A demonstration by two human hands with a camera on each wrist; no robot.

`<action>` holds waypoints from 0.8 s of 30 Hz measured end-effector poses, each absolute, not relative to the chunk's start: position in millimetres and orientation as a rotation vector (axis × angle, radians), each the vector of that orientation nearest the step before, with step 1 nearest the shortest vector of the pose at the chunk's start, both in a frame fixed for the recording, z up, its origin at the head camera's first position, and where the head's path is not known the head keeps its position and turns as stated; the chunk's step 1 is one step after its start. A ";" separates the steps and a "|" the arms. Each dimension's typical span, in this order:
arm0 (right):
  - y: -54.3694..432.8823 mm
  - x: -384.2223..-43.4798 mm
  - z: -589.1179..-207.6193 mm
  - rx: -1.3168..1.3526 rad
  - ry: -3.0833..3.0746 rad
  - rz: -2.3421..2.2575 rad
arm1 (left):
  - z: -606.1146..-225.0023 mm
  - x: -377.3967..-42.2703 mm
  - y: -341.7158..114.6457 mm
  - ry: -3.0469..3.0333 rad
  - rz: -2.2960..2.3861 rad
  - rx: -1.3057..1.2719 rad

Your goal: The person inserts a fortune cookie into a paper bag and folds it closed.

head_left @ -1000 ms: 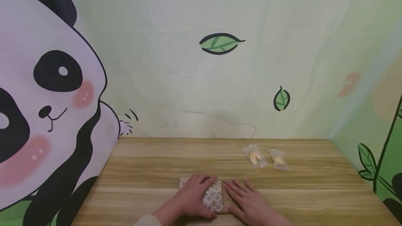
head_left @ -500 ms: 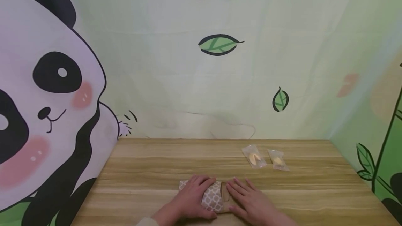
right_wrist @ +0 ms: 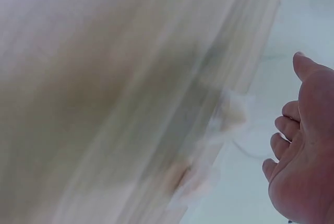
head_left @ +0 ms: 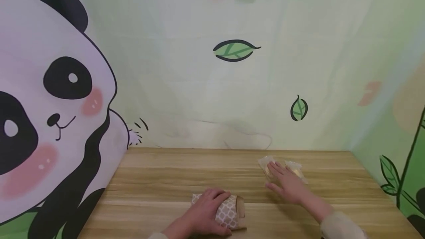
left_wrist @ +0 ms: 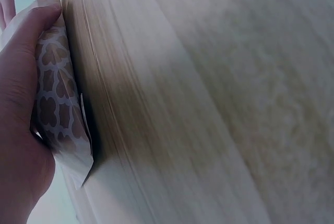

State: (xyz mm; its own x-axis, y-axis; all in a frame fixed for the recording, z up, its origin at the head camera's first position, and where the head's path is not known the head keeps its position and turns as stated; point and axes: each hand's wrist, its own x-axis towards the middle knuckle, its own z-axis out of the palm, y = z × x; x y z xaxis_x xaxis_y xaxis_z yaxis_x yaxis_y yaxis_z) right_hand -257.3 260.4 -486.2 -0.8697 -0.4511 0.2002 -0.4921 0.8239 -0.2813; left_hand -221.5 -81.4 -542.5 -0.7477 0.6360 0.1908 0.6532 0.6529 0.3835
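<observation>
In the head view my left hand (head_left: pixel 206 211) grips a paper bag (head_left: pixel 228 212) with a white lattice pattern, lying flat on the wooden table. The thumb lies along the bag's near side, as the left wrist view also shows on the patterned paper (left_wrist: pixel 56 91). At its right end the bag's plain brown mouth (head_left: pixel 241 209) gapes a little. My right hand (head_left: pixel 289 184), fingers extended and holding nothing, reaches over two clear wrapped fortune cookies. Its fingers partly cover the left packet (head_left: pixel 264 161); the right packet (head_left: pixel 294 166) shows behind the hand.
The wooden table (head_left: pixel 156 180) reaches back to a pale green cloth backdrop (head_left: pixel 179 84) printed with leaves. A large printed panda (head_left: pixel 66 121) fills the left side. Both packets lie near the table's back edge.
My right hand has left the bag's mouth and moved back and right to the wrapped cookies. The left hand keeps its hold on the bag, whose mouth now gapes more.
</observation>
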 end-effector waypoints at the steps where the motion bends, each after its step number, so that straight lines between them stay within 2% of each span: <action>1: 261.8 -262.1 -485.4 0.741 -2.884 0.505 | -541.8 -220.8 -81.6 -2.814 -0.674 -1.104; 12: 275.5 -305.0 -490.1 0.570 -2.999 0.626 | -541.7 -219.4 -81.6 -2.760 -0.647 -1.130; 24: 276.0 -327.1 -504.1 0.455 -3.008 0.737 | -545.1 -220.3 -79.3 -2.727 -0.609 -1.143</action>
State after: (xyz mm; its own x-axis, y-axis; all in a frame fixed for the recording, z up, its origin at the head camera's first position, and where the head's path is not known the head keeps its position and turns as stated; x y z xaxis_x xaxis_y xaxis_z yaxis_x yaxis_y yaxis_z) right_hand -327.1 276.0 -504.1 -0.9577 -0.2769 0.0790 -0.2820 0.8470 -0.4507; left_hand -220.3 -79.3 -545.1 -0.7070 0.6568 0.2624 0.7060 0.6332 0.3171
